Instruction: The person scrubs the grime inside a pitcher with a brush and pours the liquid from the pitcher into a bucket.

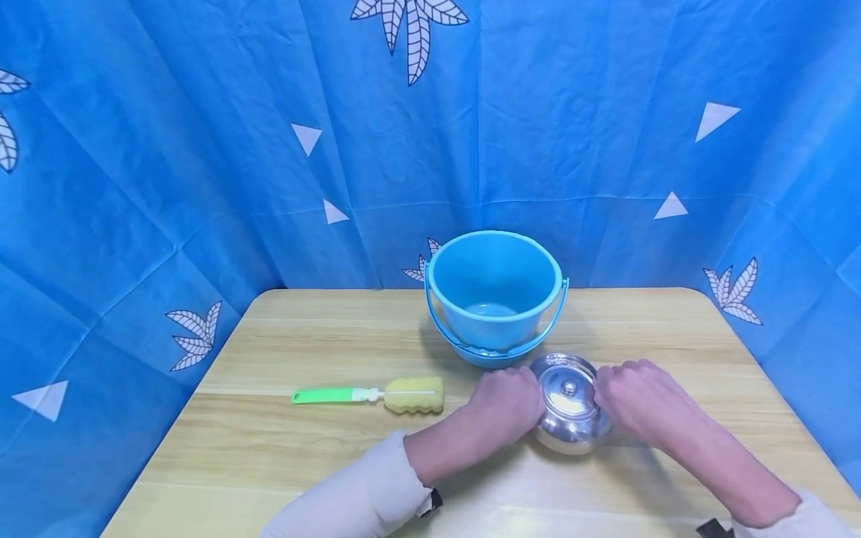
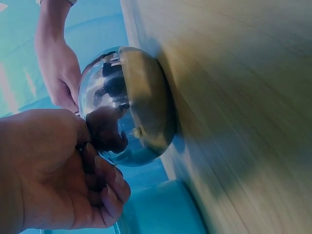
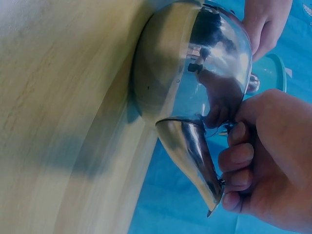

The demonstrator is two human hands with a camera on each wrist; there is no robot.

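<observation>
A shiny metal teapot (image 1: 572,427) with a knobbed lid (image 1: 568,390) stands upright in front of the bucket, its base right at the tabletop. My left hand (image 1: 509,400) pinches it at the left of its upper rim, fingers curled. On the opposite side my right hand (image 1: 628,396) grips the upper rim with thumb and curled fingers, by a small metal loop (image 3: 225,128). The tapered spout (image 3: 187,156) shows in the right wrist view, just below the right fingers; in the head view that hand hides it.
A blue bucket (image 1: 494,325) with its handle lowered in front stands behind the teapot. To the left lies a sponge brush (image 1: 413,394) with a green handle (image 1: 323,395). Blue printed curtain (image 1: 538,134) surrounds the wooden table (image 1: 323,463) at the back and sides.
</observation>
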